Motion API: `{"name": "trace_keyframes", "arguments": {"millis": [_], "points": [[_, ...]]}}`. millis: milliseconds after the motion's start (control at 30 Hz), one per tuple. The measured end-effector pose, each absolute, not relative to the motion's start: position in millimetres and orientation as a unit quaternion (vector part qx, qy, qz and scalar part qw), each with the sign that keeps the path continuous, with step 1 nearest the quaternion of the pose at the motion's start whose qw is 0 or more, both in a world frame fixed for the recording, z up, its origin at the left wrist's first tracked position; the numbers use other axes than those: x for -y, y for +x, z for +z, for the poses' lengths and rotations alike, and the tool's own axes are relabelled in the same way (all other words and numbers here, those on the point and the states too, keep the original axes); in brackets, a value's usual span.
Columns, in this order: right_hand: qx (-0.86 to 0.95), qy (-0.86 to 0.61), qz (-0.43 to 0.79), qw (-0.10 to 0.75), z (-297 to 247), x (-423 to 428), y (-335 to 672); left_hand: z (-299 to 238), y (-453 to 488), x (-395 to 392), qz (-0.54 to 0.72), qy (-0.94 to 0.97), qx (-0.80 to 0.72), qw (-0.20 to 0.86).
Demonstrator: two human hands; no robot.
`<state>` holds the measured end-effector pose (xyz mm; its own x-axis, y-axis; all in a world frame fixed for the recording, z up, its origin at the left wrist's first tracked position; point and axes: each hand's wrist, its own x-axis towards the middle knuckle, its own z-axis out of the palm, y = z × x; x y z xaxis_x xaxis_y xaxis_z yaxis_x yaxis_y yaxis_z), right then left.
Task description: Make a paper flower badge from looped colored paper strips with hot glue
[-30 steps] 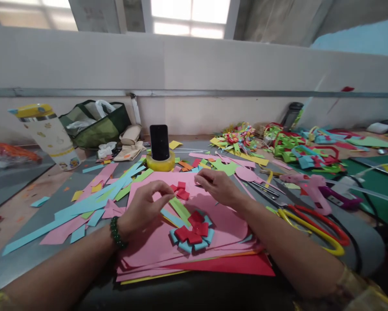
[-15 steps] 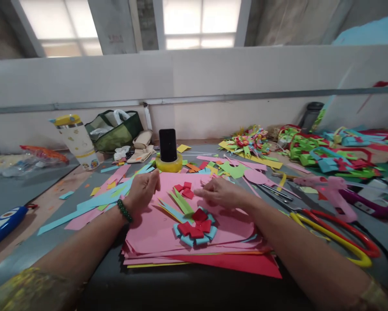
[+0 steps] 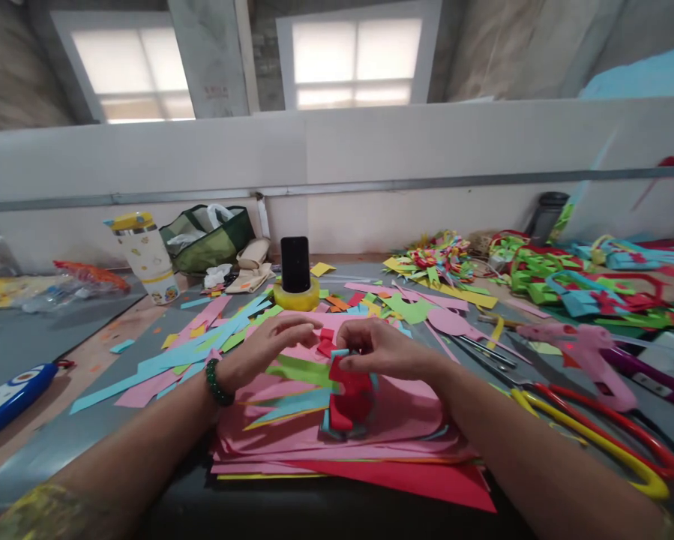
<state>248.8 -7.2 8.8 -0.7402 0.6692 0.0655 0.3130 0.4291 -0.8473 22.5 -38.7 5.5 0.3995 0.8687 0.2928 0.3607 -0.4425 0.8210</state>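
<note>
My right hand (image 3: 384,349) is closed in a pinch on the upper edge of a paper flower (image 3: 352,397) with red loops and a light-blue rim. The flower is tilted and partly blurred. From its left side stick out pointed green (image 3: 300,371), blue and yellow paper strips. My left hand (image 3: 272,343), with a green bead bracelet on the wrist, reaches in with fingers stretched out and nothing in them. Its fingertips are close to small red folded paper pieces (image 3: 326,345), which lie between the hands. Under everything is a stack of pink paper sheets (image 3: 247,442).
On the right lie scissors with red and yellow handles (image 3: 600,427) and a pink glue gun (image 3: 587,356). A phone (image 3: 295,264) stands in a yellow tape roll behind the stack. Paper scraps (image 3: 173,356) spread leftward, near a tumbler (image 3: 148,259). A blue tool (image 3: 16,397) lies far left.
My right hand has come down from the small red pieces to grip the flower, which has turned so its strips point left. My left hand has opened from a fist and moved right.
</note>
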Motion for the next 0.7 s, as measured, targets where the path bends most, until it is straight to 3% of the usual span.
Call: {"name": "trace_keyframes", "arguments": {"millis": [133,267,433,533,700], "points": [[0.804,-0.295,0.452,0.251,6.3,4.6,241.6,2.7,27.8,45.1,0.293,0.656,-0.388,0.577],[0.772,-0.305,0.448,0.332,2.9,2.0,236.3,-7.1,33.1,46.9,0.279,0.62,-0.398,0.616],[0.666,-0.315,0.492,0.465,3.7,-9.3,242.0,-7.0,36.4,42.4,0.393,0.563,-0.394,0.611],[0.648,-0.281,0.548,0.448,3.5,-11.4,243.3,-4.8,38.1,40.7,0.445,0.538,-0.382,0.605],[0.731,-0.292,0.485,0.382,5.7,0.4,239.6,-4.3,40.9,45.8,0.439,0.525,-0.371,0.628]]}}
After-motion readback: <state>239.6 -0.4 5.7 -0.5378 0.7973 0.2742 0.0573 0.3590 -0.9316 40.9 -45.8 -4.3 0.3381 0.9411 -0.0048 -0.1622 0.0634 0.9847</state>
